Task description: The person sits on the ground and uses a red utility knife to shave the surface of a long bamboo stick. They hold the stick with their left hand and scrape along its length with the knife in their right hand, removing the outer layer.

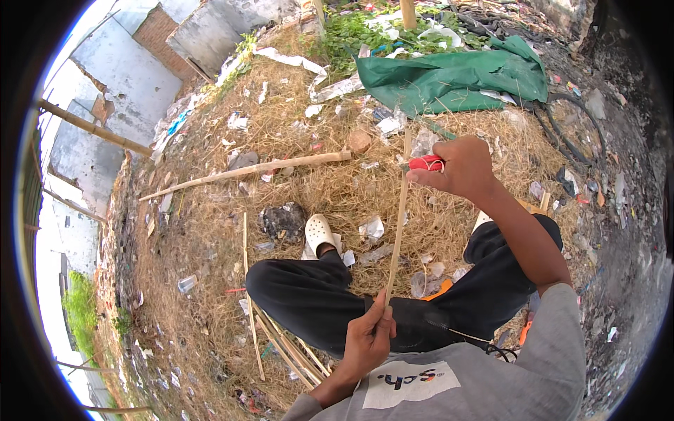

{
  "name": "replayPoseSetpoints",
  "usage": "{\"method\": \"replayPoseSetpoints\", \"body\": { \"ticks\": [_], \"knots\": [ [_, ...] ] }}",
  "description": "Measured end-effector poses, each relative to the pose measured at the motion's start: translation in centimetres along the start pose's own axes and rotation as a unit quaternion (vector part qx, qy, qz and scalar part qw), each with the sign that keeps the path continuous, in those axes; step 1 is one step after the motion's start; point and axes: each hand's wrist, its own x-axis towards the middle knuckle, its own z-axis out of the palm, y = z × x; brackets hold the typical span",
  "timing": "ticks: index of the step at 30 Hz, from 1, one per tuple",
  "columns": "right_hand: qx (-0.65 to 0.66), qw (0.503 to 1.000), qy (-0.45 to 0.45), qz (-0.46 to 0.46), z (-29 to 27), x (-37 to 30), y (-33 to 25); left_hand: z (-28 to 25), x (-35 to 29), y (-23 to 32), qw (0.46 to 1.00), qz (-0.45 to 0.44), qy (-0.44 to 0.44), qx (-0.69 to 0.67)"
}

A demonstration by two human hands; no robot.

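A long, thin bamboo strip (399, 235) stands out in front of me between my legs. Its near end is in my left hand (369, 332), whose fingers and thumb are closed round it close to my lap. My right hand (463, 167) is wrapped round a red-handled tool (425, 163) with pale string about the handle. This tool is right beside the strip's upper part, at its right side. Whether a blade touches the strip is too small to tell.
Several bamboo strips (284, 349) lie by my left thigh. A longer bamboo pole (263, 168) rests on the dry grass ahead. Beyond are a green tarp (456, 77) and a black hose (593, 116). A dark stone (282, 221) sits beside my pale clog (320, 231).
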Motion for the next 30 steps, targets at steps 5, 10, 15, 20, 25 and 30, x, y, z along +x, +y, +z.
{"method": "replayPoseSetpoints", "body": {
  "ticks": [5, 10, 15, 20, 25, 30],
  "knots": [
    [-0.056, 0.997, 0.036, -0.027, 0.6, 0.7, 1.5, -0.4, -0.2, 0.3, 1.000, -0.013, -0.011, 0.007],
    [-0.070, 0.997, 0.036, -0.019, 1.1, 1.5, 2.6, -0.8, -0.4, -0.4, 0.999, -0.031, -0.014, -0.023],
    [-0.067, 0.998, -0.006, 0.019, 1.5, 2.0, 3.0, -0.8, -0.3, -0.2, 0.999, -0.039, -0.010, -0.019],
    [-0.105, 0.936, -0.026, 0.336, 1.3, 3.8, 10.3, 0.1, -2.0, -1.1, 0.992, -0.049, -0.102, -0.056],
    [0.021, 0.958, -0.053, 0.282, -3.0, 3.0, 4.5, -3.2, -0.1, -1.9, 0.977, -0.109, 0.033, -0.183],
    [0.070, 0.988, -0.135, 0.029, 0.2, -2.4, -4.4, -3.6, 2.5, -0.2, 0.973, -0.088, 0.028, -0.213]
  ]
}}
